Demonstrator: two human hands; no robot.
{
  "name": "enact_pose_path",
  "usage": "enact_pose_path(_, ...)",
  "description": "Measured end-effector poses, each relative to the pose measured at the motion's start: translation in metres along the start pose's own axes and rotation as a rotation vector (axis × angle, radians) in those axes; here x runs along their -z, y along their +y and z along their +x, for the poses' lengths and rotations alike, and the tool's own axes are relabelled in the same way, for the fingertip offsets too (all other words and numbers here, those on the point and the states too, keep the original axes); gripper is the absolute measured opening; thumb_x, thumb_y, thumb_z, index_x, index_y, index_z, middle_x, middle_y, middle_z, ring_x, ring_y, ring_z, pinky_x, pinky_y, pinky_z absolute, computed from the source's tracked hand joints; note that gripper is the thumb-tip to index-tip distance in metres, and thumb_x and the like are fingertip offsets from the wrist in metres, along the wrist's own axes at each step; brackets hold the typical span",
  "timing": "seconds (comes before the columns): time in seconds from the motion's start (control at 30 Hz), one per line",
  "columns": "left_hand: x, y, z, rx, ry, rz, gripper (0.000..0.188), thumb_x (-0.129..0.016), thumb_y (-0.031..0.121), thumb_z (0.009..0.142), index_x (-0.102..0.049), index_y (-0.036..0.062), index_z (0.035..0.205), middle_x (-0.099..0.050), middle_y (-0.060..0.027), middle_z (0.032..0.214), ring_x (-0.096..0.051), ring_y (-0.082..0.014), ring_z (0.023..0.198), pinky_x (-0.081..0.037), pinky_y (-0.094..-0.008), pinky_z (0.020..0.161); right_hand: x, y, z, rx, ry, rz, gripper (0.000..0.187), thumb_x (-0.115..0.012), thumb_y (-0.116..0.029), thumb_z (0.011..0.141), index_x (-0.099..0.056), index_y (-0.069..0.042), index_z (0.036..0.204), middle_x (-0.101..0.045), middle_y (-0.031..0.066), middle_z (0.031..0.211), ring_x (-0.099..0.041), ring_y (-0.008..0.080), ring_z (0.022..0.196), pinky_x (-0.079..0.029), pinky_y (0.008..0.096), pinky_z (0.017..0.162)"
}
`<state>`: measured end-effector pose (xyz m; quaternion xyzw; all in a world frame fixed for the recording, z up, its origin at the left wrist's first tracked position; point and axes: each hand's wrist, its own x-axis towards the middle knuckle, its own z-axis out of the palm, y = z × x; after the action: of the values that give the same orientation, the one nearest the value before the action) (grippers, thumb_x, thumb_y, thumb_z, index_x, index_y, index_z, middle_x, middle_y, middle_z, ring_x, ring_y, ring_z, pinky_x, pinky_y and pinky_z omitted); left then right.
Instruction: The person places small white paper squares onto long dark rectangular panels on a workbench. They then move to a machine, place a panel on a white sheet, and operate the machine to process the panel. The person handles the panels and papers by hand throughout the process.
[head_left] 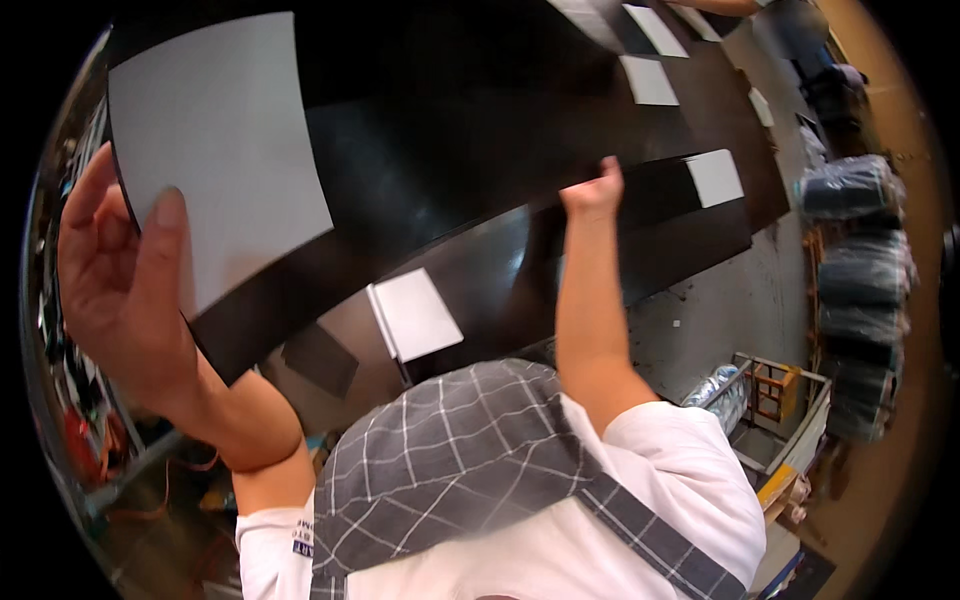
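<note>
item: long black sheet (440, 170), held raised over worktable (720, 310). left hand (120, 290) pinching its white-patched end; right hand (595, 190) gripping the lower edge. handling advice: keep level, avoid creasing.

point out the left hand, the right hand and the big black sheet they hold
left hand (115, 275), head view, on the palm
right hand (592, 192), head view, on the back of the hand
black sheet (440, 150), head view, on its dark middle
</note>
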<state>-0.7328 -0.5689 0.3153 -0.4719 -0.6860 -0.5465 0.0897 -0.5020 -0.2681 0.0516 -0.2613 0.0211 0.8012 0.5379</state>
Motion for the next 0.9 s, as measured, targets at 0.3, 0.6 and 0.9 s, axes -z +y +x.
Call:
enact_pose_path(0.3, -0.032, -0.111, -0.163, 0.798, 0.135, -0.602, 0.034, -0.062, -0.008, 0.075, -0.055, -0.0007, 0.108, -0.061, -0.007, 0.103, -0.058, -0.0134, 0.093, -0.046, -0.026, 0.085, 0.048, -0.161, -0.014, 0.155, -0.081, -0.241, 0.036, -0.045, -0.013, 0.091, -0.05, 0.003, 0.122, -0.051, 0.0179, 0.128, -0.046, 0.0341, 0.12, -0.033, 0.0509, 0.105)
enact_pose_path(0.6, -0.102, -0.097, -0.27, 0.865, -0.293, 0.282, 0.043, -0.068, 0.01, 0.073, -0.053, 0.0035, 0.113, -0.059, -0.0084, 0.087, -0.059, -0.0215, 0.082, -0.047, -0.0346, 0.072, 0.181, -0.26, -0.06, 0.138, 0.675, -1.441, 0.031, -0.069, -0.031, 0.08, -0.061, -0.001, 0.082, -0.062, 0.0074, 0.071, -0.058, 0.0153, 0.055, -0.046, 0.0274, 0.045)
enact_pose_path(0.9, -0.153, -0.089, -0.293, 0.277, -0.697, 0.78, 0.074, -0.055, 0.039, 0.084, -0.022, 0.0119, 0.145, -0.013, -0.0102, 0.153, -0.009, -0.027, 0.142, -0.008, -0.0482, 0.112, 0.097, -0.251, -0.064, 0.085, 0.44, -2.24, 0.048, -0.059, -0.048, 0.08, -0.065, -0.001, 0.07, -0.066, 0.0141, 0.068, -0.066, 0.0243, 0.061, -0.051, 0.0375, 0.067)
